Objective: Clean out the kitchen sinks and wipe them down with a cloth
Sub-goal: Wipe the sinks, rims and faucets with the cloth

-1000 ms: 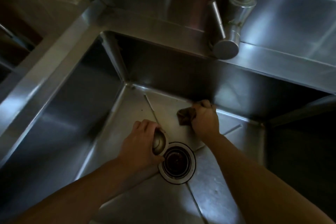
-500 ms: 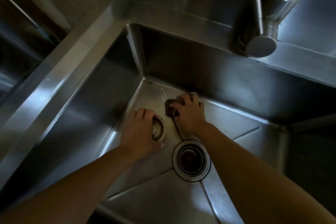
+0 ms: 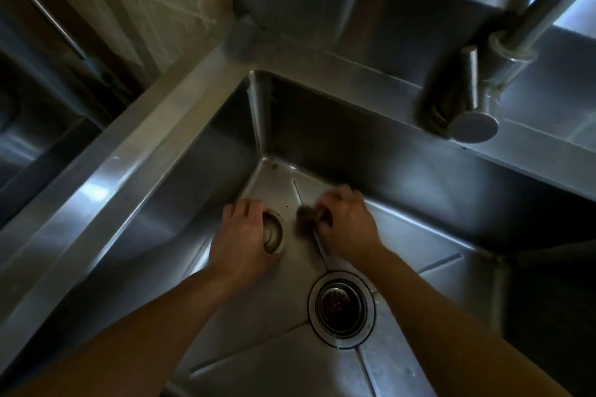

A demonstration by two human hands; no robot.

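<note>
The deep square stainless-steel sink fills the view, its steel mixer tap standing on the back ledge and its round open drain set in the floor of the basin. Toward the far left corner the left hand has its fingers curled round a round metal drain strainer, lifted clear of the drain. Just beside it, the right hand bunches a small dark cloth against the basin floor. I'd keep that cloth flat, press firmly, and work into the corner seam before sweeping down toward the drain.
</note>
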